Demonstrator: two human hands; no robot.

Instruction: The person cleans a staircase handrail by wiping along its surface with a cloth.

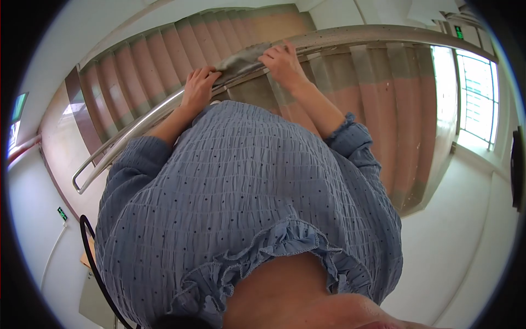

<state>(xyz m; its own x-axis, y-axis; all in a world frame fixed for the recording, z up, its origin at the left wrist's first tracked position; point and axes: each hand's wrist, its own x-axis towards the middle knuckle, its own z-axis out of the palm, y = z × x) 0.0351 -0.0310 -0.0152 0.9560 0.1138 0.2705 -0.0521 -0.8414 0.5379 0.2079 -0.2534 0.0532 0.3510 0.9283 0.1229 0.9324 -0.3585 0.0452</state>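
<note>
Two hands (200, 86) (283, 64), set apart, pinch a grey cloth (243, 60) over the metal handrail (350, 37)

One left hand (198, 89), one right hand (284, 67), one grey cloth (241, 61) between them.
One metal handrail (356, 37) runs under the hands. Two flights of stairs show: one far flight (164, 46) beyond the hands, one near flight (378, 109) to their right. Two green signs count, one left sign (62, 213) and one right sign (459, 32), well apart from the hands; one barred window (478, 98) stands far right.
</note>
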